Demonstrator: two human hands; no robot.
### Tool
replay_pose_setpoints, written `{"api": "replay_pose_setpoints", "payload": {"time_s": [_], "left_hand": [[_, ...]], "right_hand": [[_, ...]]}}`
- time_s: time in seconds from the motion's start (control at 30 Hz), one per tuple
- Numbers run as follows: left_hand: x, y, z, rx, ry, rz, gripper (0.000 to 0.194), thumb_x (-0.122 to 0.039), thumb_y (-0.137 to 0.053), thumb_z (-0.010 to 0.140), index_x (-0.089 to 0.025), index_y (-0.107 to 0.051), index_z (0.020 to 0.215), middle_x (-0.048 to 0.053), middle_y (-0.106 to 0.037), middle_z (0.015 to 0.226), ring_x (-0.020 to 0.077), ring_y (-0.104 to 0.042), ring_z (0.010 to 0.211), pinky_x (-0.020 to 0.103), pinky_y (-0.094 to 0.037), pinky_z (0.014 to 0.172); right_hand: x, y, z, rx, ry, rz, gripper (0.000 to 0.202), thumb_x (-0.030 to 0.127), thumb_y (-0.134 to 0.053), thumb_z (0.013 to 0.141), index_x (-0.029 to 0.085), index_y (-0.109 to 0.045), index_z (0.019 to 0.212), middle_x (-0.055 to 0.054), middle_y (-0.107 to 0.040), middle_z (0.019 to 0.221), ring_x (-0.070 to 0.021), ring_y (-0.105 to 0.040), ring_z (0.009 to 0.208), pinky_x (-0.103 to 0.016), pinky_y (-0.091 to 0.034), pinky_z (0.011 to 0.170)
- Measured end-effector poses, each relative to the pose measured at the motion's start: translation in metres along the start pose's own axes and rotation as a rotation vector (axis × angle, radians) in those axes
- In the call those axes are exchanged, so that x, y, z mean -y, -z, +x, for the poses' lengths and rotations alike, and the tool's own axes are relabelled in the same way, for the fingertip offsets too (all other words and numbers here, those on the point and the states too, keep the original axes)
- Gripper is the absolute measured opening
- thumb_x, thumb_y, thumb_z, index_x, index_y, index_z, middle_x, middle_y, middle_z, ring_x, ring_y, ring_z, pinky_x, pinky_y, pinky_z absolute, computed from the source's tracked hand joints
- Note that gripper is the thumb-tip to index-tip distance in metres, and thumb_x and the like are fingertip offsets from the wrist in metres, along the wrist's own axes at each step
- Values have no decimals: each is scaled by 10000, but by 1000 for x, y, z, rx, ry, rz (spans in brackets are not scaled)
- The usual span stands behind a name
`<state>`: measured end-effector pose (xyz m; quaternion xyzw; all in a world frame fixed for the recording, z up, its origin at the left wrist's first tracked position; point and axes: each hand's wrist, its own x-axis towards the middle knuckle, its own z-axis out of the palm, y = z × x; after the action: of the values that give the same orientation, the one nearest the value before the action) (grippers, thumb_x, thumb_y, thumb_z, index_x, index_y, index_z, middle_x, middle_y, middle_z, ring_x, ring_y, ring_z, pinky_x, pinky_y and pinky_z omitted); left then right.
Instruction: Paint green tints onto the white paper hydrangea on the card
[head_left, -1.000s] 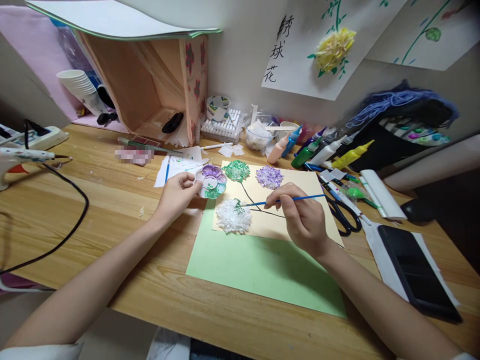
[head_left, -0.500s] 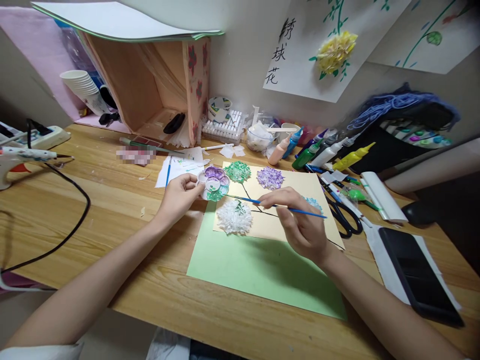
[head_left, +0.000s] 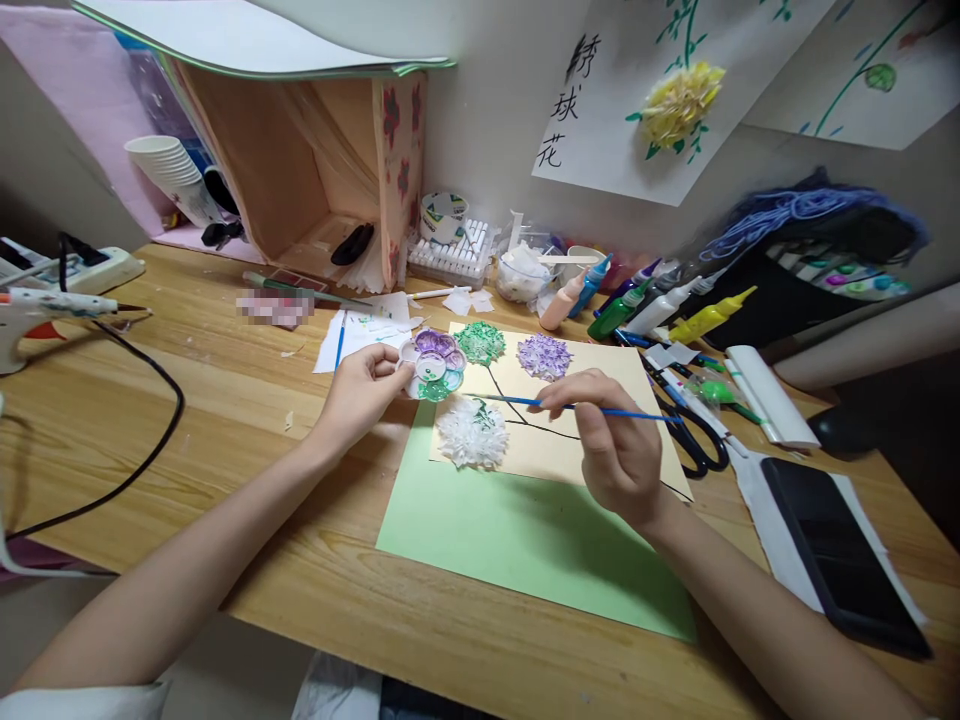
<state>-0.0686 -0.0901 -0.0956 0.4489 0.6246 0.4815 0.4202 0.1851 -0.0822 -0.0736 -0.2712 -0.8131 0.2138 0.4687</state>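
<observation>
Pinched in my left hand is a small round palette with purple, green and pale blue paint in its wells. My right hand grips a thin blue paintbrush, whose tip points left, just above a white paper flower with a few green strokes. That flower sits on cream paper, along with a green flower and a purple flower, joined by dark drawn stems. Green paper lies under the cream sheet.
Paint bottles stand behind the paper. To the right are black scissors and a black phone. A glue gun with a cable lies at the left; an open pink box stands behind.
The brush in my right hand has moved slightly right and its tip has left the palette's edge, now over the white flower. The palette remains in my left hand.
</observation>
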Motion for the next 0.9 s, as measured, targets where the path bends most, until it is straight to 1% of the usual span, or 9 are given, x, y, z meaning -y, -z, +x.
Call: {"api": "replay_pose_setpoints", "payload": {"time_s": [0.03, 0.1, 0.23, 0.37, 0.63, 0.9], "left_hand": [[0, 0, 0, -1, 3, -8, 263, -399, -706, 681, -175, -600, 768, -22, -631, 608, 132, -601, 590, 234, -465, 627], [0, 0, 1, -6, 6, -19, 267, -398, -711, 674, -172, -603, 768, -17, -639, 611, 135, -606, 591, 236, -467, 625], [1, -1, 3, -11, 7, -24, 252, -382, -709, 677, -168, -591, 740, -15, -637, 602, 130, -612, 584, 231, -473, 619], [-1, -1, 2, -15, 14, -41, 248, -368, -714, 667, -166, -582, 723, -16, -638, 600, 120, -611, 579, 217, -469, 603], [-7, -2, 0, -32, 27, -39, 264, -374, -726, 635, -165, -585, 713, -20, -623, 573, 122, -599, 555, 223, -468, 584], [-7, -1, 0, -24, 22, -35, 282, -392, -724, 641, -159, -586, 721, -18, -627, 580, 117, -601, 563, 214, -463, 590]], "right_hand": [[-1, 1, 0, -30, -14, -6, 225, 215, -368, 949, 218, -585, 891, -46, -635, 798, -179, -581, 735, -355, -467, 682], [-2, 1, 0, -40, -13, -28, 237, 211, -361, 950, 214, -567, 832, -35, -599, 735, -169, -556, 693, -342, -450, 652], [-2, 0, 1, 35, 49, -78, 222, 173, -352, 943, 211, -534, 822, -30, -568, 693, -160, -539, 669, -323, -440, 625], [-2, -1, 2, 77, 93, -106, 198, 141, -362, 929, 207, -526, 840, -29, -573, 695, -162, -531, 671, -320, -432, 631], [-5, -5, 0, 116, 101, -126, 182, 135, -373, 927, 206, -521, 849, -24, -580, 702, -156, -522, 670, -305, -429, 632], [-3, -4, 1, 79, 117, -109, 190, 128, -367, 928, 202, -534, 875, -39, -597, 731, -164, -535, 695, -315, -437, 636]]}}
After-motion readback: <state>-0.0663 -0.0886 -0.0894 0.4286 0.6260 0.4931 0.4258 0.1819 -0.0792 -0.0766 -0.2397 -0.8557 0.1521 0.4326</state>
